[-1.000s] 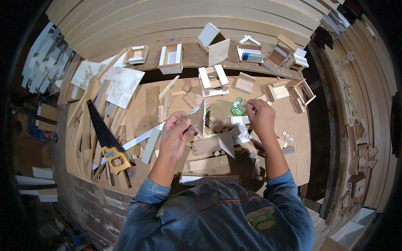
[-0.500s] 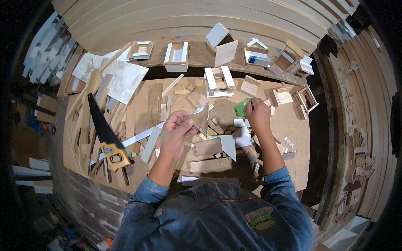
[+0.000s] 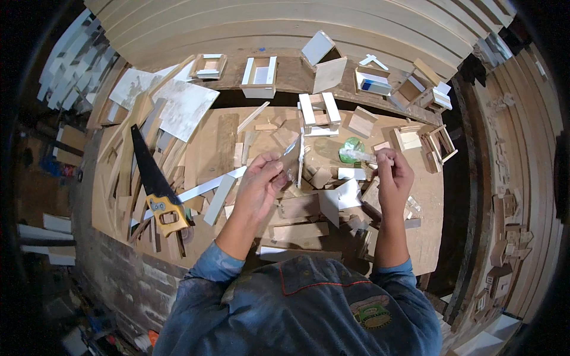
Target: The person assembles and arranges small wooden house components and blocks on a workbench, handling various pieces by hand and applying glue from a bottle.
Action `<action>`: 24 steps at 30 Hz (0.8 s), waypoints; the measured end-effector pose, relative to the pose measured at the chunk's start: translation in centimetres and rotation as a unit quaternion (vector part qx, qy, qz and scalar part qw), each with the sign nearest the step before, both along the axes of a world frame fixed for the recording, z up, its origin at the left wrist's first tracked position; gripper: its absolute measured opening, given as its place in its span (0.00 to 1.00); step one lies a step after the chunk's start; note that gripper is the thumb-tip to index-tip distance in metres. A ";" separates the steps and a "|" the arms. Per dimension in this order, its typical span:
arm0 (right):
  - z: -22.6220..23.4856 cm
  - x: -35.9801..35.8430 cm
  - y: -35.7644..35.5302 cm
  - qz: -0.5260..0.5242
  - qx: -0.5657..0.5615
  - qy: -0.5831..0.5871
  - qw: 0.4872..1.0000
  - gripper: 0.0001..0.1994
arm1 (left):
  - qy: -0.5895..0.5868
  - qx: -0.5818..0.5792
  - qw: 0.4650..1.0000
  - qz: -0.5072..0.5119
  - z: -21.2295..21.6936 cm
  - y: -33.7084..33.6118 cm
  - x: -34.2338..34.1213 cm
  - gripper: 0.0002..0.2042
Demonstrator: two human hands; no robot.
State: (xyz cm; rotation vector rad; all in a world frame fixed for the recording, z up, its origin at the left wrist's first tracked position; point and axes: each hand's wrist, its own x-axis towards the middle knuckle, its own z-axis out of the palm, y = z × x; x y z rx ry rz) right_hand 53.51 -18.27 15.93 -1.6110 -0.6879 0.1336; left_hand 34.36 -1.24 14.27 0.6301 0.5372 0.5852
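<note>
The thin wooden panel (image 3: 291, 161) stands tilted above the middle of the workbench (image 3: 428, 219), pinched between the left hand's (image 3: 262, 178) thumb and fingers, with white along its far-right edge. The right hand (image 3: 394, 175) grips a pale stick (image 3: 368, 156), its whitish tip at the green container (image 3: 352, 143). Beyond stands a white-stripped wooden frame (image 3: 307, 111); wood offcuts (image 3: 298, 207) lie nearer. Leftward, a yellow-handled handsaw (image 3: 151, 169) rests on wooden strips (image 3: 126, 172).

A: Which garment is shown?
B: A dark blue-grey shirt (image 3: 297, 323), with orange-red piping (image 3: 326, 285) and a green-and-tan emblem (image 3: 373, 313) (right of centre).
A: The sleeves (image 3: 217, 262)?
B: Mottled blue, ending short of the bare left hand (image 3: 260, 180) and right hand (image 3: 394, 174).
</note>
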 end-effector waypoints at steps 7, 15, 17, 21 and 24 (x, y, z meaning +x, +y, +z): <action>0.7 -5.1 -0.1 0.126 0.097 0.147 0.976 0.09 | -0.047 -0.062 0.996 -0.030 0.2 -0.2 0.0 0.07; 0.4 -6.5 0.3 0.110 0.071 0.068 0.989 0.08 | -0.073 -0.083 0.993 -0.040 0.7 -0.4 -0.5 0.08; 0.4 -6.5 0.4 0.092 0.054 0.030 0.994 0.07 | -0.058 -0.083 0.994 -0.032 0.9 -0.5 -0.5 0.08; 0.3 -5.8 0.2 0.077 0.024 -0.098 0.992 0.04 | -0.027 -0.062 0.997 -0.021 0.6 -0.4 -0.6 0.08; 1.2 -5.7 -0.1 0.101 -0.005 -0.159 0.982 0.05 | -0.020 -0.034 0.999 -0.021 0.5 -0.3 -0.6 0.08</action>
